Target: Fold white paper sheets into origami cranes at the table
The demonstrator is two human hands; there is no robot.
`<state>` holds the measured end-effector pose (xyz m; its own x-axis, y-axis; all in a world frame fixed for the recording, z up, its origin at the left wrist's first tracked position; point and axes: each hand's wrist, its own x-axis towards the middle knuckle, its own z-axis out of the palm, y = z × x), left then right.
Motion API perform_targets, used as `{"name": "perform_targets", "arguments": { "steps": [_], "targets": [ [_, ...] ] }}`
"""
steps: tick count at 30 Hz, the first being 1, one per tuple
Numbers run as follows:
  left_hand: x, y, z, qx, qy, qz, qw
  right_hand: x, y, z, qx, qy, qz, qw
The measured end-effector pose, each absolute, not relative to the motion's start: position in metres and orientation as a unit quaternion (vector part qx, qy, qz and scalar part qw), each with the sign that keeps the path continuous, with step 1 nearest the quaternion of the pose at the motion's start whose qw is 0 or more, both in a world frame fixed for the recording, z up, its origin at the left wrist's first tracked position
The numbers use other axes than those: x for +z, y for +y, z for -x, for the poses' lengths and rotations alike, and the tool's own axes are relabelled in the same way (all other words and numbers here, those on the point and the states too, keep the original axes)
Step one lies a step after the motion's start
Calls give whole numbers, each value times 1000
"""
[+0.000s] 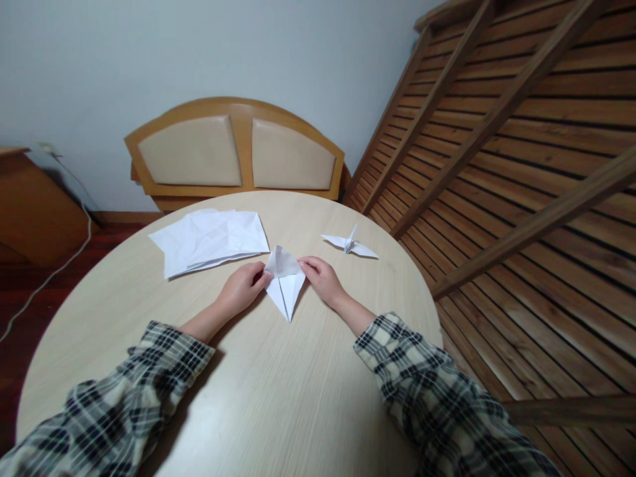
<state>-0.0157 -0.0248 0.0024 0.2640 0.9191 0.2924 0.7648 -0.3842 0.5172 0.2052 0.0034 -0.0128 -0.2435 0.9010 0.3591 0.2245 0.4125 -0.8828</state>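
Note:
Between my hands is a folded white paper, kite-shaped, its narrow point toward me and a slit running down its lower half. My left hand pinches its left corner between thumb and fingers. On the opposite side, my right hand grips the right corner, thumb on top. Beyond my right hand, a finished paper crane rests with its wings spread. A stack of creased white paper sheets lies past my left hand.
All the paper is on a round, pale wooden table. Behind it stands a padded wooden headboard against the wall. A slatted wooden frame leans along the right side. On the left, a white cable runs down to the floor near a wooden cabinet.

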Motion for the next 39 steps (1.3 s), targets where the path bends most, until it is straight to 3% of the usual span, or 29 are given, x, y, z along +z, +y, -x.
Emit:
{"name": "perform_targets", "arguments": {
  "steps": [11,24,31,39],
  "targets": [
    [3,-27,13,286,513,-796,146,-7,2,-200,223,-781,468,348],
    [4,-31,12,264,504,-812,133,1,-8,-191,165,-776,545,271],
    [1,-29,13,278,545,-780,129,-3,-5,-201,356,-728,466,354],
    [-1,-24,16,278,544,-774,164,4,8,-221,567,-660,384,307]
  ]
}}
